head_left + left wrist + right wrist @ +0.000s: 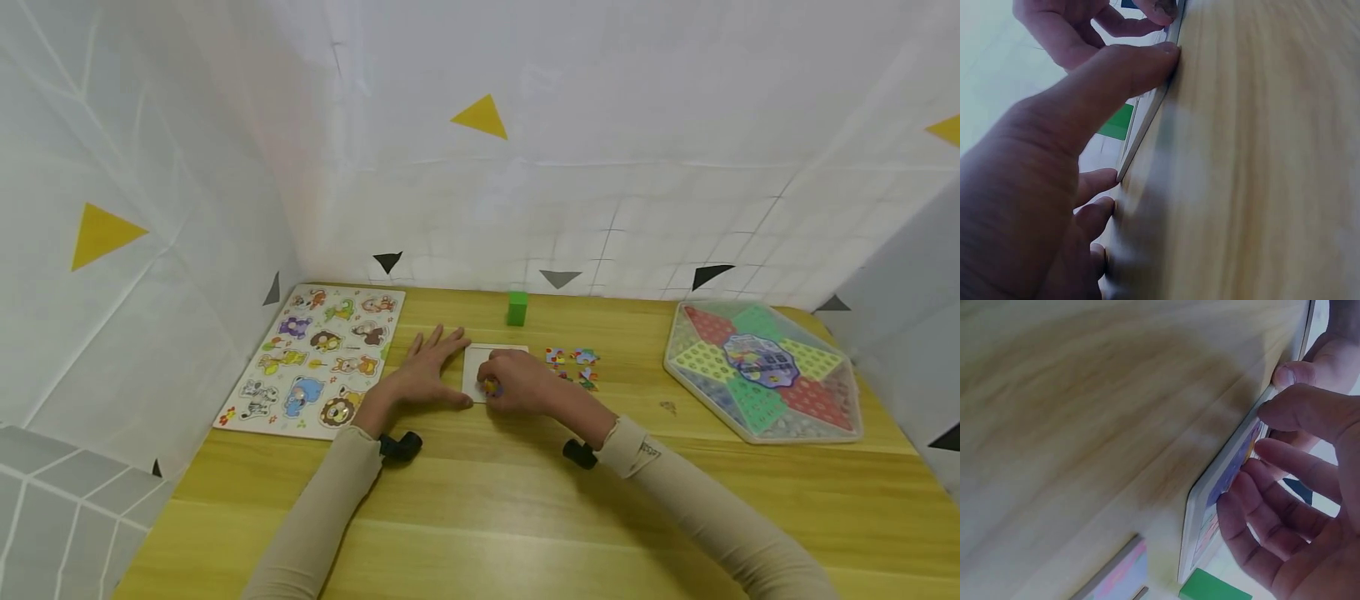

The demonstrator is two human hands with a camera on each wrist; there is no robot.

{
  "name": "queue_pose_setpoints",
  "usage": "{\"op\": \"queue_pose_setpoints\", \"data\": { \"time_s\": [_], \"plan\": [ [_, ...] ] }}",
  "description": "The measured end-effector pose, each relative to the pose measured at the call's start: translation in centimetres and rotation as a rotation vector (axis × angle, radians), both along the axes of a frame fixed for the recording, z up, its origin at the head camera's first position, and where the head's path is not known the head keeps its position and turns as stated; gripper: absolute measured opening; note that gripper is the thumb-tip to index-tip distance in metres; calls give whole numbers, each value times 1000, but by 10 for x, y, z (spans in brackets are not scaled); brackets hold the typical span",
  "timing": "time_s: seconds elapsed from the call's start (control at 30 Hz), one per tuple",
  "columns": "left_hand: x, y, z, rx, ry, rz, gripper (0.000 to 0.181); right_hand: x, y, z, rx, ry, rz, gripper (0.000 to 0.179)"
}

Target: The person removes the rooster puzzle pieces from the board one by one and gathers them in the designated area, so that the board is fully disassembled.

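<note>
A small pale puzzle tray lies on the table between both hands. My left hand is spread at its left side, with thumb and forefinger touching the tray's edge, as the left wrist view also shows. Over the tray, my right hand curls its fingers on a purple and yellow jigsaw piece. In the right wrist view that purple jigsaw piece sits within the tray's rim, partly hidden by fingertips. Several loose jigsaw pieces lie just right of the tray.
A green block stands behind the tray. On the left is an animal peg puzzle board; on the right lies a hexagonal board-game case. White sheeting with triangles rises behind the wooden table.
</note>
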State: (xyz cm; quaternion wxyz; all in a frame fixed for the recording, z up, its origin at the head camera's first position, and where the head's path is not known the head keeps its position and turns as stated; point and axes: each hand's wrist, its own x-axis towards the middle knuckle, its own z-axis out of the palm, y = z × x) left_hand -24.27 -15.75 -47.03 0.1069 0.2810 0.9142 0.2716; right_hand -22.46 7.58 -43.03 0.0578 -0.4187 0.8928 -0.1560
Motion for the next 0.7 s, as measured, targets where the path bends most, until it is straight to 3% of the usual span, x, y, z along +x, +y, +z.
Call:
{"op": "queue_pose_setpoints", "data": {
  "time_s": [0.7],
  "plan": [
    [-1, 0, 0, -5, -5, 2, 108, 5, -5, 3, 51, 35, -55, 15]
  ]
}}
